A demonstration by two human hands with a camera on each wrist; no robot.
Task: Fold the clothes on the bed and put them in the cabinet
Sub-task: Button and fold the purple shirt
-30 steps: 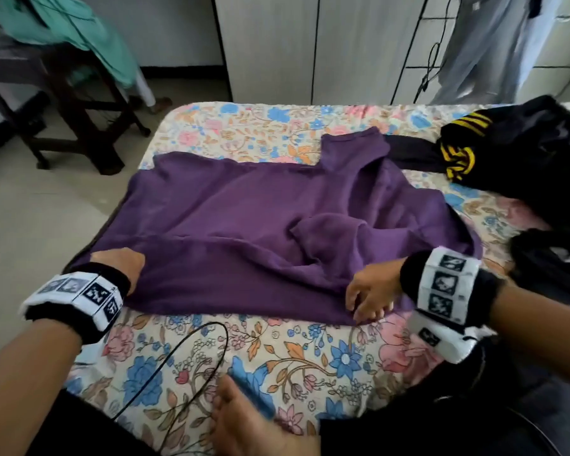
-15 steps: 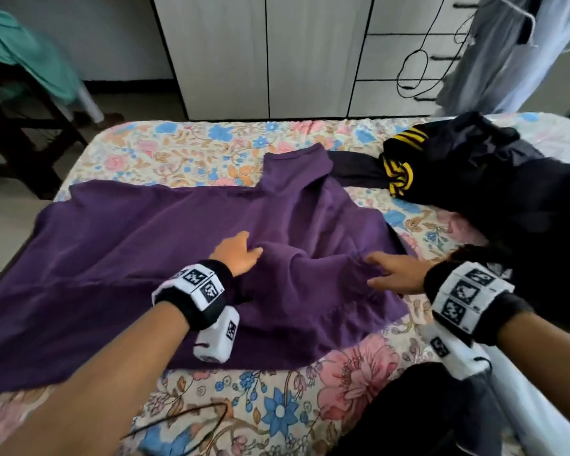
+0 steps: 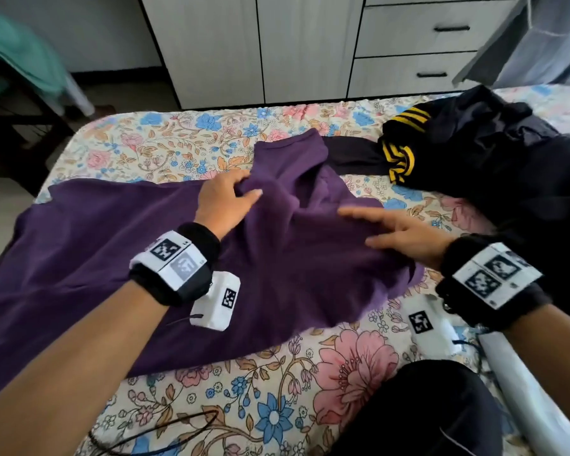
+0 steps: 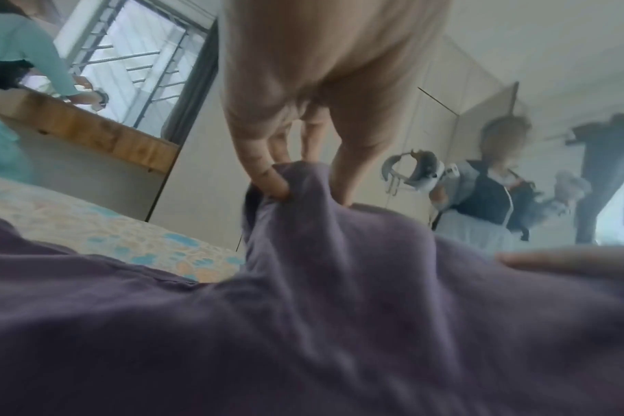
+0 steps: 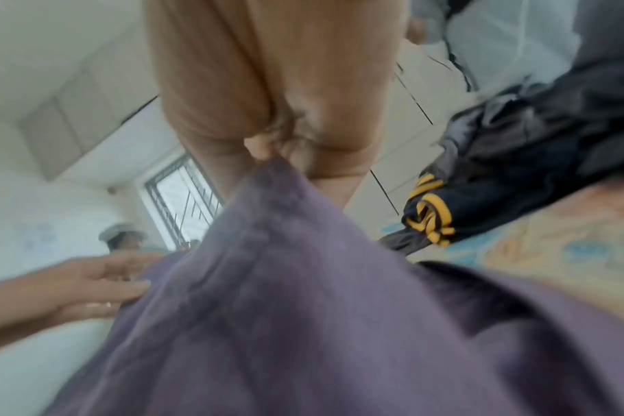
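Now the left hand point(image 3: 226, 199) sits farther up the purple garment point(image 3: 119, 258) than half a second ago, near its far raised flap, and its grip has gone from resting flat to pinching a ridge of cloth between thumb and fingers point(image 4: 271, 180). The right hand point(image 3: 399, 235) has slid inward from the garment's right edge onto its middle; the head view shows its index finger and thumb stretched out over the cloth, while the wrist view shows purple fabric point(image 5: 285, 281) gathered up against its palm. The garment lies spread on the floral bed point(image 3: 277, 406), more bunched between the hands than before. The black clothes with yellow stripes point(image 3: 474, 153) stay heaped at the right.
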